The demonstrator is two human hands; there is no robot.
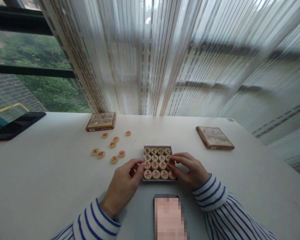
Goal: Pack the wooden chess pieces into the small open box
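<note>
In the head view, a shallow open box [160,180] holds rows of round wooden Chinese chess pieces, with black characters in the far rows and red ones in the near rows. My left hand [126,183] pinches the box's left edge between thumb and index finger. Between the thumb and fingers of my right hand [190,170] is a red-marked Chinese chess piece [171,163], held over the right end of the third row. Those fingers partly cover the right column. Several loose red-marked pieces [122,153] lie scattered on the white table [52,186], left of the box.
One closed game box [101,120] lies at the back left, and another [215,137] at the back right. A dark phone [20,125] rests at the far left edge. Close to me is a second phone [168,216], its screen blurred. Striped curtains [152,66] hang behind the table.
</note>
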